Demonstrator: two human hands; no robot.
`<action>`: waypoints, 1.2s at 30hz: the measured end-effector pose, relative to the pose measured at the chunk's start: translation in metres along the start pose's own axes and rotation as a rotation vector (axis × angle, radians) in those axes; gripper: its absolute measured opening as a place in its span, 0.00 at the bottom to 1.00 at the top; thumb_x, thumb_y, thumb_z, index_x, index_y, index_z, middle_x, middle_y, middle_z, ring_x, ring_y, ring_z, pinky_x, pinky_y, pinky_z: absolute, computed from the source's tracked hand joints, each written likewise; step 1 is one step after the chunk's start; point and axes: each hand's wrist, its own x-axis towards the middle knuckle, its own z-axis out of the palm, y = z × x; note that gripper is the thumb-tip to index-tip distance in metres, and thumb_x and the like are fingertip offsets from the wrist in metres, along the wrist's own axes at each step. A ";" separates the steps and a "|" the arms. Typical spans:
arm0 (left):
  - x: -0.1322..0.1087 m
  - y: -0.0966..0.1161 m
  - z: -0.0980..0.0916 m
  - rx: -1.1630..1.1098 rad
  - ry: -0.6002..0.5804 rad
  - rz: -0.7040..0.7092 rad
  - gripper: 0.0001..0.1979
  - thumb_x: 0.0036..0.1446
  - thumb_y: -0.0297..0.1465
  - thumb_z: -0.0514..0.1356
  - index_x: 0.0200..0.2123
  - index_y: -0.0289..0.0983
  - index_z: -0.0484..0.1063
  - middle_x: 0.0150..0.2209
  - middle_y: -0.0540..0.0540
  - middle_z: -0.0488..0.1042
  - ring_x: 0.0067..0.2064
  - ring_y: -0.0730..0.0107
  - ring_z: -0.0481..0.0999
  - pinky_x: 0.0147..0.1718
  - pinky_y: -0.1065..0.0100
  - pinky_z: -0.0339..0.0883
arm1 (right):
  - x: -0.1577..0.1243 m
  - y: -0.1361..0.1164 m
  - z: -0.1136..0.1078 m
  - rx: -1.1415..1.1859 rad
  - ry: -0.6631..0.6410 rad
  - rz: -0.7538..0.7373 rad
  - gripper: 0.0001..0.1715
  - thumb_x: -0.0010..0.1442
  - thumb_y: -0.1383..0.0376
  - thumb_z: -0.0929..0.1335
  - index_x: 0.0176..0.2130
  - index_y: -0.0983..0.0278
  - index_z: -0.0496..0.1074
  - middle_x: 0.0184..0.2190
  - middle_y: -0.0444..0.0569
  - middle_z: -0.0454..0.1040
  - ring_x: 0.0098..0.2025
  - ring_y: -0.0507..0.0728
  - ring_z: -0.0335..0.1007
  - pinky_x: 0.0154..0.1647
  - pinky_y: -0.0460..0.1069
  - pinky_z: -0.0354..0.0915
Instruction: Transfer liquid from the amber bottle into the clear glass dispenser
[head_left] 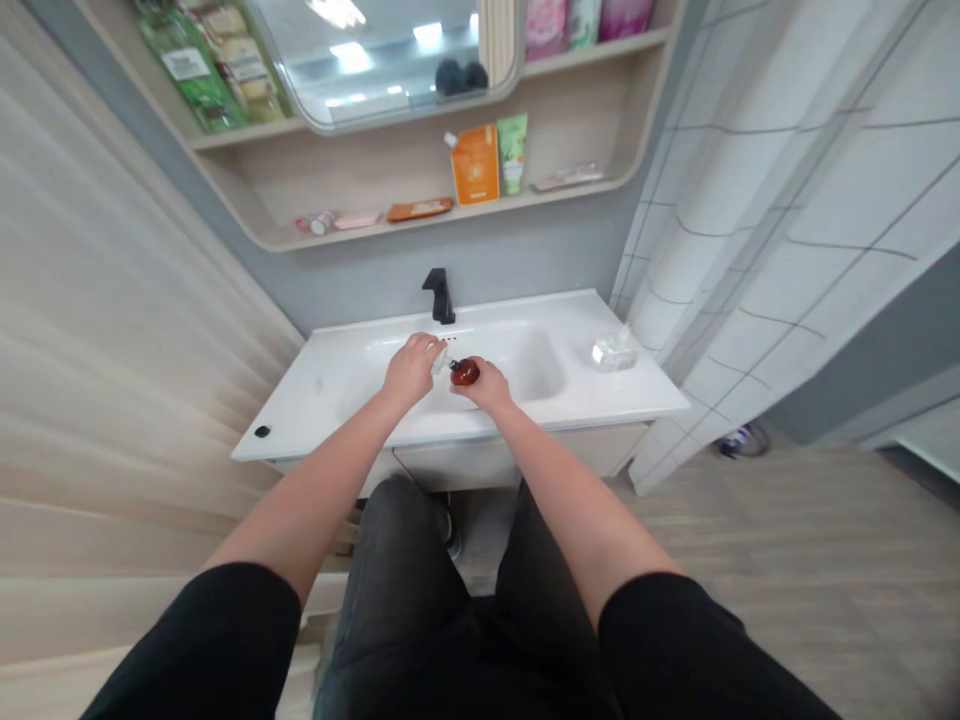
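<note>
Over the basin [525, 345], amber bottle [465, 372] in right hand [486, 387]

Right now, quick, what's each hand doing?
Left hand: closed on a small pale item, too small to identify.
Right hand: closed, holding a small amber bottle.

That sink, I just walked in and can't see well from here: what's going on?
A person stands at a white washbasin, both hands close together over the bowl. The right hand grips a small red-brown bottle, its dark tip toward the left hand, which pinches a small pale item, too small to identify. A black faucet rises behind them, and a clear container sits on the basin's right side.
</note>
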 end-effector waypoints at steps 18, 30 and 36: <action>0.014 0.002 -0.018 0.110 -0.052 0.136 0.34 0.61 0.16 0.57 0.68 0.39 0.76 0.65 0.34 0.77 0.71 0.46 0.70 0.67 0.48 0.72 | 0.007 0.012 0.013 0.224 0.101 -0.064 0.40 0.48 0.54 0.86 0.58 0.54 0.77 0.53 0.49 0.84 0.56 0.66 0.81 0.61 0.61 0.75; 0.023 0.007 -0.029 0.176 -0.049 0.202 0.31 0.64 0.17 0.55 0.67 0.38 0.77 0.64 0.33 0.77 0.70 0.45 0.71 0.66 0.48 0.73 | 0.009 0.014 0.016 0.255 0.150 -0.101 0.44 0.47 0.52 0.87 0.58 0.57 0.77 0.53 0.51 0.84 0.54 0.66 0.82 0.60 0.61 0.75; 0.026 0.011 -0.037 0.182 -0.071 0.214 0.31 0.63 0.17 0.57 0.67 0.39 0.77 0.64 0.33 0.77 0.72 0.45 0.70 0.68 0.47 0.71 | 0.008 0.014 0.015 0.298 0.181 -0.143 0.44 0.48 0.51 0.87 0.59 0.58 0.77 0.53 0.52 0.84 0.55 0.67 0.81 0.61 0.60 0.75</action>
